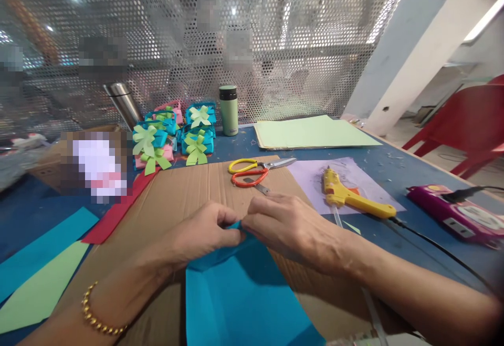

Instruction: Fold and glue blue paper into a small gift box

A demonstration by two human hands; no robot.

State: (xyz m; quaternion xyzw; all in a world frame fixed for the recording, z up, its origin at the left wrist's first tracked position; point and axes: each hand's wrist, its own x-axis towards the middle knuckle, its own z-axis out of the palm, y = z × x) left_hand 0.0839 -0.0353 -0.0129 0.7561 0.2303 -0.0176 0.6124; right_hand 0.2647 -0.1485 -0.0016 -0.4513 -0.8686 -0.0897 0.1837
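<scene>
A blue paper sheet (244, 299) lies on a brown cardboard mat (185, 188) in front of me. My left hand (205, 233) and my right hand (287, 228) meet at the sheet's far edge, each with fingers pinched shut on the paper where it is folded up. A gold bead bracelet (96, 320) circles my left wrist. Scissors (255, 170) with yellow and orange handles lie just beyond my hands. To the right of my right hand, a yellow glue gun (354, 199) rests on a pale lilac sheet (346, 178).
Finished blue and pink paper boxes with green bows (173, 136) stand at the back, beside a green flask (229, 109) and a steel flask (124, 104). Pale green sheets (311, 132) lie back right. A purple power strip (457, 215) sits right. Loose coloured paper (43, 262) lies left.
</scene>
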